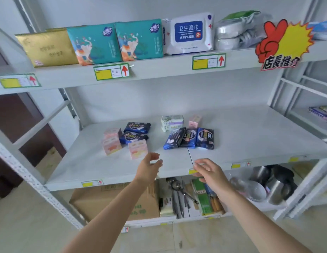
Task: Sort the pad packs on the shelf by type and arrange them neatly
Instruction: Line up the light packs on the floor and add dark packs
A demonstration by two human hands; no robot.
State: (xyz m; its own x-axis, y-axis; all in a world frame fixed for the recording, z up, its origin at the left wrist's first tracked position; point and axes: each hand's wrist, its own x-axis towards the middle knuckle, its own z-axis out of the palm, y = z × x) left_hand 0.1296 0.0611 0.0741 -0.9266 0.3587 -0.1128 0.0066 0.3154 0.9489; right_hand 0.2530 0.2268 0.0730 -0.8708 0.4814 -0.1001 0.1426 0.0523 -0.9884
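On the white middle shelf point(250, 132) lie mixed pad packs. At the left sit three pink packs point(111, 141), the nearest one point(138, 148) upright, beside two dark blue packs point(136, 133). Further right three dark blue packs point(189, 138) stand side by side. Behind them are a white-green pack point(172, 122) and a small pink pack point(194, 121). My left hand point(149, 166) hovers over the shelf's front, just below the nearest pink pack, fingers relaxed and holding nothing. My right hand point(208, 170) hovers at the shelf's front edge, fingers loosely bent, also holding nothing.
The top shelf holds a gold pack point(47, 48), two teal packs point(118, 42), a wet-wipe pack point(188, 33) and plastic-wrapped goods point(237, 31). A red-yellow sign point(281, 44) hangs at right. Below are a cardboard box point(120, 203), utensils point(179, 196) and steel pots point(275, 183).
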